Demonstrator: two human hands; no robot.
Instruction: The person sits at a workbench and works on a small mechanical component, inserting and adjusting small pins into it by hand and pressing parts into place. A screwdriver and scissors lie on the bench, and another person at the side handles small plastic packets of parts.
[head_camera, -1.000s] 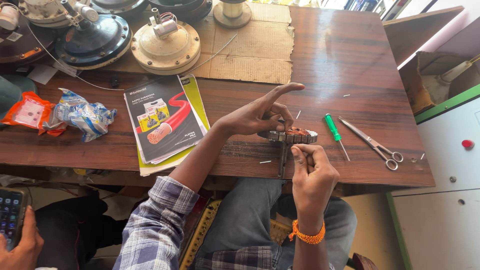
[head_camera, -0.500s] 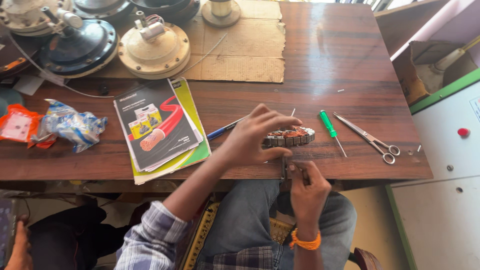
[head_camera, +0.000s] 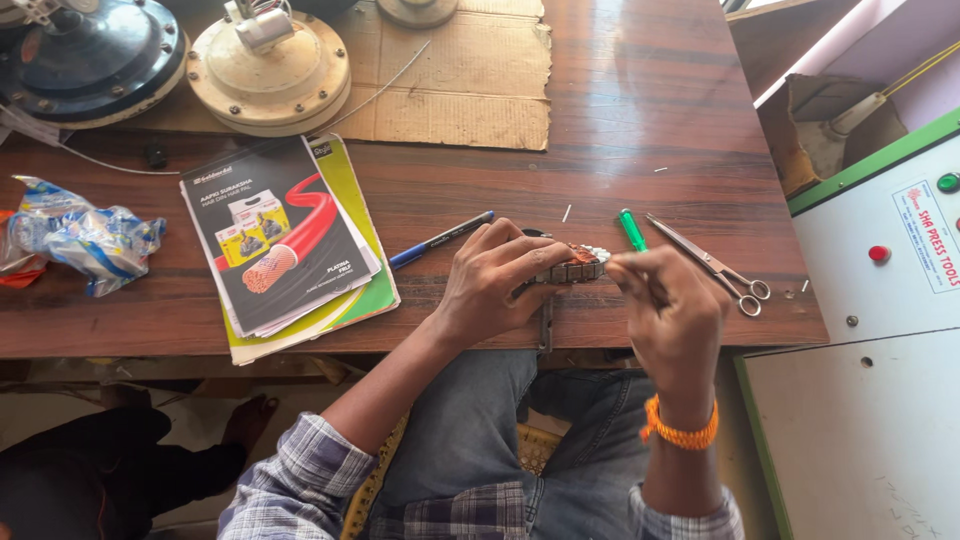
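Down at the near edge of the wooden worktop, the left hand is clenched around a small ribbed metal part with copper windings, pressing it against the wood. The right hand sits just beside that part's right end, fingers pinched together in a tight grip; whatever they pinch is too small to make out. A green-handled screwdriver lies just beyond the right hand, with scissors next to it toward the right edge. A blue pen lies left of the left hand, beside a stack of booklets. A crumpled plastic wrapper rests near the left edge. Toward the far side sit a cream fan motor housing, a dark one and a cardboard sheet.
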